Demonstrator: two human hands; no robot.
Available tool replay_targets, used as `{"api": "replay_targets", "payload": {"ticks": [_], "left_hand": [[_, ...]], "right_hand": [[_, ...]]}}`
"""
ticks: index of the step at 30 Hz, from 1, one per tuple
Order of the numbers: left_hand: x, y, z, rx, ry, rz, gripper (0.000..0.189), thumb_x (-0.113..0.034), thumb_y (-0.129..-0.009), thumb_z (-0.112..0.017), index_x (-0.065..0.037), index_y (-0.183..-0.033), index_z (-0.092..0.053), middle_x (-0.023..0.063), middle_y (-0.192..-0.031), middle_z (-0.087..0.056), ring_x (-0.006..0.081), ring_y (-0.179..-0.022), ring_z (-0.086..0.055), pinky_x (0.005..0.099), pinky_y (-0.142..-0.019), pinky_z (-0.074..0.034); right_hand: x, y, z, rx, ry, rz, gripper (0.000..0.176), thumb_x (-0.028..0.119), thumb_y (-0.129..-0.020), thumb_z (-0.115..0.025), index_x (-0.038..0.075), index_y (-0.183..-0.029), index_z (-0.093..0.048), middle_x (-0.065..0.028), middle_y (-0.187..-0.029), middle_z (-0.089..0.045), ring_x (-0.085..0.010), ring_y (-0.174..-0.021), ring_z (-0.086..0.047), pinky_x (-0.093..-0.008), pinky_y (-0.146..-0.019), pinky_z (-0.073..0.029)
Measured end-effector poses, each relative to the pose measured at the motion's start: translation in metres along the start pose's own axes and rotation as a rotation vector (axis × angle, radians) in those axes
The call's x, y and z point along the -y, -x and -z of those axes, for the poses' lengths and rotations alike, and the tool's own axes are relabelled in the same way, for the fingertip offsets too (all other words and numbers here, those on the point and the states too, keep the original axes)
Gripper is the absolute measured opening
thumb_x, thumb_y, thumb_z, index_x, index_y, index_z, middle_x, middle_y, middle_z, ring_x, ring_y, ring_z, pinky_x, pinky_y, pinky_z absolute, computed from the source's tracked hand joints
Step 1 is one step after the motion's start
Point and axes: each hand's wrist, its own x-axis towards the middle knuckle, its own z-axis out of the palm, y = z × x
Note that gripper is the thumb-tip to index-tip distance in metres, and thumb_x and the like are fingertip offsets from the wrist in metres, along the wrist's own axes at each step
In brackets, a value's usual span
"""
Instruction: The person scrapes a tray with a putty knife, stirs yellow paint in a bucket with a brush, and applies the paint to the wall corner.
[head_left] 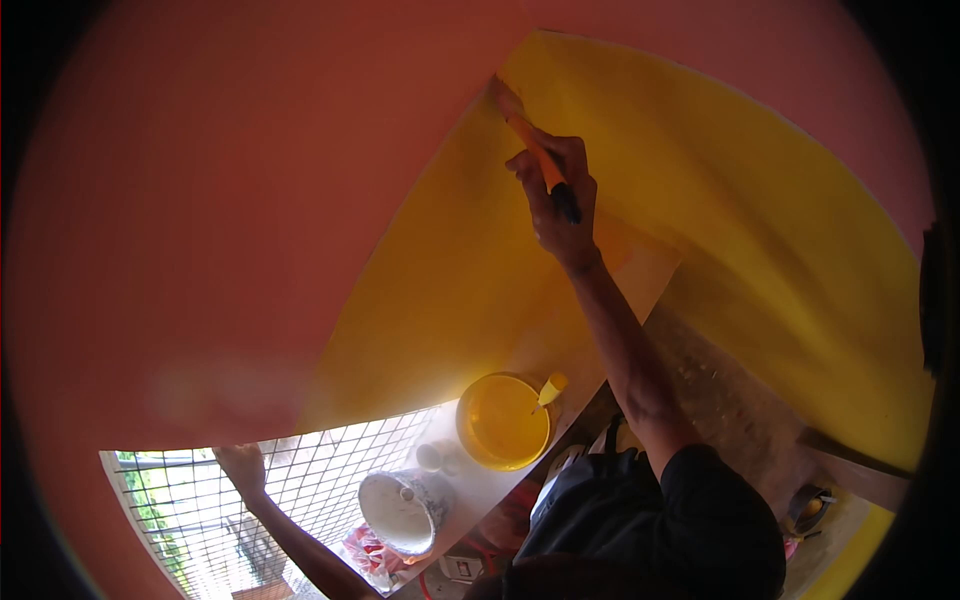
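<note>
My right hand (563, 195) is closed around the orange handle of a paintbrush (540, 155), its black end pointing down toward me. The bristles touch the line where the yellow wall (450, 240) meets the pink-red surface (240, 200). Low on the left, my left hand (240, 468) is closed at the top edge of a window opening, on the metal grille (340, 465); its fingertips are partly hidden.
Below the wall, a ledge (470, 490) holds a yellow paint bucket (507, 421) with a yellow-smeared tool (551, 388) at its rim. A paint-stained white bucket (400, 512), a small white cup (430, 457) and a plastic bag (375, 558) are nearby.
</note>
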Motion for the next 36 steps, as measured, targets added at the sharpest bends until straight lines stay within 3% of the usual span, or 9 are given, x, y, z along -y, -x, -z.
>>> {"api": "replay_targets", "payload": {"ticks": [8,11,14,18,24,27,28,31,36], "left_hand": [[-0.010,0.003,0.005,-0.030,0.047,-0.037,0.033,-0.015,-0.086,-0.058,0.006,-0.111,-0.054,0.0252,-0.108,-0.057,0.0421,-0.103,-0.053,0.0507,-0.091,-0.041],[-0.019,0.005,0.009,-0.026,0.081,-0.046,0.032,-0.015,-0.086,-0.058,0.006,-0.111,-0.054,0.0245,-0.108,-0.057,0.0414,-0.104,-0.053,0.0506,-0.091,-0.041],[-0.028,0.005,0.014,-0.011,0.081,-0.015,0.032,-0.015,-0.086,-0.057,0.005,-0.111,-0.055,0.0238,-0.109,-0.057,0.0406,-0.105,-0.053,0.0504,-0.092,-0.040],[-0.014,0.004,0.008,0.001,0.086,-0.010,0.034,-0.017,-0.087,-0.057,0.005,-0.113,-0.054,0.0240,-0.110,-0.056,0.0407,-0.106,-0.051,0.0502,-0.093,-0.039],[-0.033,0.006,0.021,0.096,0.093,0.099,0.042,-0.022,-0.088,-0.057,0.004,-0.120,-0.050,0.0248,-0.120,-0.051,0.0400,-0.113,-0.048,0.0504,-0.096,-0.038],[-0.014,0.003,0.012,0.076,0.081,0.057,0.045,-0.024,-0.088,-0.058,0.002,-0.123,-0.049,0.0247,-0.123,-0.049,0.0400,-0.116,-0.047,0.0501,-0.098,-0.037],[-0.008,0.002,0.008,0.062,0.076,0.036,0.045,-0.024,-0.088,-0.058,0.002,-0.124,-0.049,0.0246,-0.124,-0.049,0.0400,-0.117,-0.047,0.0499,-0.099,-0.037],[-0.030,0.003,0.019,0.095,0.113,0.112,0.046,-0.024,-0.088,-0.059,0.001,-0.125,-0.048,0.0244,-0.125,-0.049,0.0401,-0.118,-0.046,0.0498,-0.101,-0.036],[-0.021,0.003,0.014,0.090,0.109,0.091,0.045,-0.023,-0.088,-0.058,0.001,-0.125,-0.048,0.0240,-0.124,-0.049,0.0402,-0.118,-0.046,0.0505,-0.100,-0.036]], "right_hand": [[-0.002,0.010,-0.001,0.029,-0.039,-0.039,0.027,0.003,-0.089,-0.056,0.002,-0.115,-0.047,-0.0056,-0.082,-0.062,-0.0092,-0.071,-0.058,-0.0243,-0.063,-0.048],[0.019,0.013,0.009,0.041,0.161,-0.006,0.024,0.014,-0.096,-0.054,0.000,-0.113,-0.044,-0.0079,-0.081,-0.063,-0.0121,-0.076,-0.058,-0.0267,-0.070,-0.048],[0.024,0.004,0.025,-0.105,-0.089,0.027,0.024,0.018,-0.096,-0.053,0.001,-0.110,-0.045,-0.0108,-0.080,-0.064,-0.0131,-0.072,-0.058,-0.0274,-0.069,-0.047],[0.008,-0.027,0.032,-0.187,-0.089,0.030,0.018,0.011,-0.096,-0.053,0.002,-0.111,-0.048,-0.0069,-0.083,-0.061,-0.0100,-0.072,-0.056,-0.0252,-0.065,-0.046],[-0.030,-0.036,0.025,-0.161,0.047,0.078,0.018,0.011,-0.096,-0.052,0.002,-0.110,-0.047,-0.0088,-0.085,-0.063,-0.0107,-0.074,-0.057,-0.0271,-0.070,-0.047],[-0.024,-0.015,0.016,-0.082,0.072,0.094,0.021,0.012,-0.095,-0.054,0.003,-0.112,-0.047,-0.0077,-0.085,-0.063,-0.0111,-0.076,-0.058,-0.0267,-0.071,-0.048],[-0.013,-0.002,0.014,-0.043,0.023,-0.017,0.024,0.013,-0.094,-0.056,0.003,-0.114,-0.047,-0.0075,-0.084,-0.064,-0.0124,-0.076,-0.059,-0.0274,-0.072,-0.049],[0.000,0.009,0.018,-0.057,-0.076,0.028,0.025,0.016,-0.095,-0.056,0.002,-0.114,-0.047,-0.0092,-0.083,-0.064,-0.0135,-0.076,-0.059,-0.0280,-0.073,-0.049],[-0.012,-0.031,0.034,-0.214,-0.006,0.057,0.020,0.016,-0.097,-0.051,0.001,-0.109,-0.047,-0.0122,-0.084,-0.064,-0.0134,-0.072,-0.058,-0.0281,-0.070,-0.048]]}}
